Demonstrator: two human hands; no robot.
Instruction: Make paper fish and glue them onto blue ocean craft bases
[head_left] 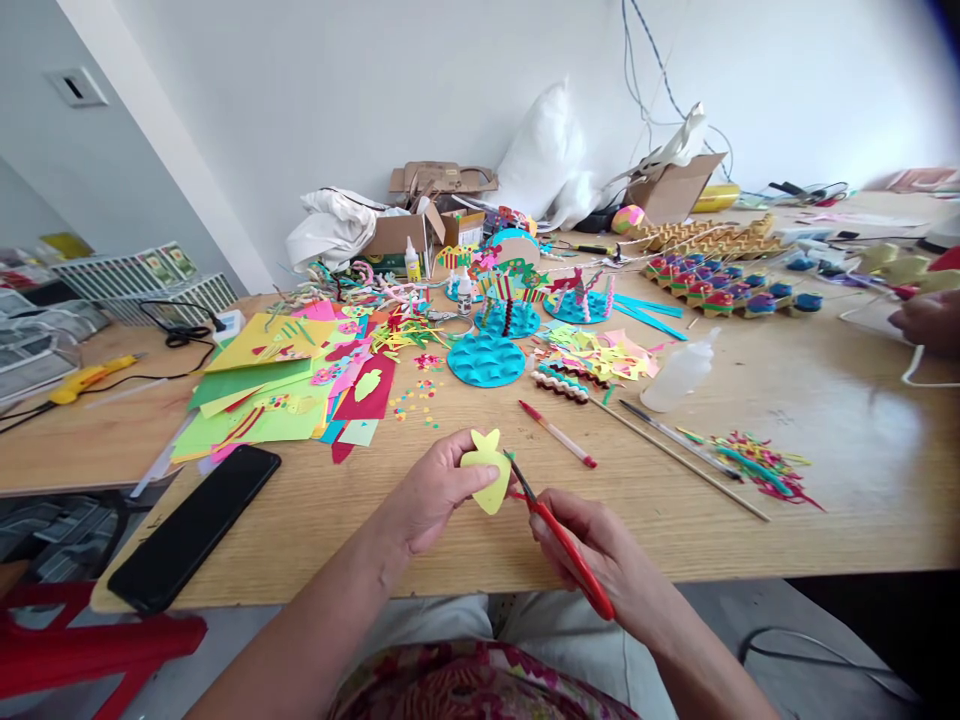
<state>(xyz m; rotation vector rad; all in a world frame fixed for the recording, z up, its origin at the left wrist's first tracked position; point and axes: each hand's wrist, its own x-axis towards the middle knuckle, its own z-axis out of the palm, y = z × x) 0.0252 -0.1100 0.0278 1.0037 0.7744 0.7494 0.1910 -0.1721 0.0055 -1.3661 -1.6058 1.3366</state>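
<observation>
Between the thumb and fingers of my left hand (437,490) is a yellow paper fish cutout (491,480), its forked tail pointing up. My right hand (581,540) is closed round the red handles of a pair of scissors (574,560). The dark blades point up and left, with their tips beside the right edge of the fish. Whether the blades touch the paper I cannot tell. A red pen (559,435) lies on the table just beyond my hands. Farther off, a blue scalloped disc (486,360) lies flat.
A black phone (195,525) lies at the left table edge, below stacked coloured paper (255,400). Paper scraps (600,350), a wooden stick (682,460) and a clear bottle (681,372) lie to the right. Painted egg-carton cups (727,285) stand farther back. Another person's hand (930,320) shows at far right.
</observation>
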